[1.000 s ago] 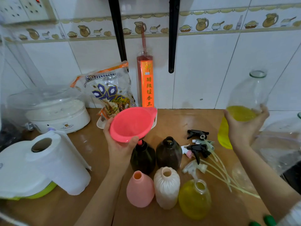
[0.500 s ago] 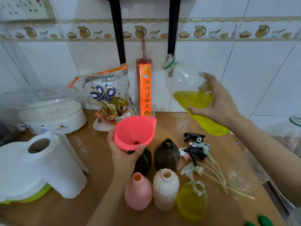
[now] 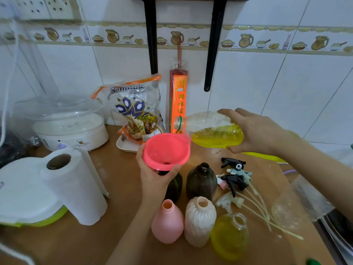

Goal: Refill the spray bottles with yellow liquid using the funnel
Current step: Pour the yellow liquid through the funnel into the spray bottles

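Head view, nearest first: three spray bottles stand uncapped in a row on the brown wooden tabletop point(image 3: 118, 188): a smooth pink plastic bottle point(image 3: 167, 222) with a narrow neck, a ribbed cream bottle point(image 3: 199, 222) touching it, and a round clear bottle point(image 3: 230, 237) filled with yellow liquid. To their left stands an upright paper towel roll point(image 3: 76, 188), soft and white, against a white lid point(image 3: 21, 190) with a green rim. Right of the bottles lies a heap of spray heads point(image 3: 234, 178), black and pale triggers with long thin tubes splayed toward the near right. Behind the front row stand two dark, translucent brown bottles; the right one point(image 3: 201, 181) is open at the neck, and the left dark bottle point(image 3: 174, 185) is partly hidden by the left hand point(image 3: 154, 178). That hand grips the pink funnel point(image 3: 166, 151) from beneath, thumb and fingers curled round its glossy cone, whose spout sits at the left dark bottle's mouth. The right hand point(image 3: 256, 131) clasps a large clear plastic bottle point(image 3: 208, 131), tipped nearly flat, its green-ringed mouth just above the funnel's far rim; yellow liquid pools in the lower belly. Farther back sit a white tray point(image 3: 126, 145), a crinkled rice bag point(image 3: 133, 111), an orange incense pack point(image 3: 178, 100), and a white steamer point(image 3: 65, 123) with a clear domed lid, all before the glossy white tiled wall point(image 3: 267, 83).
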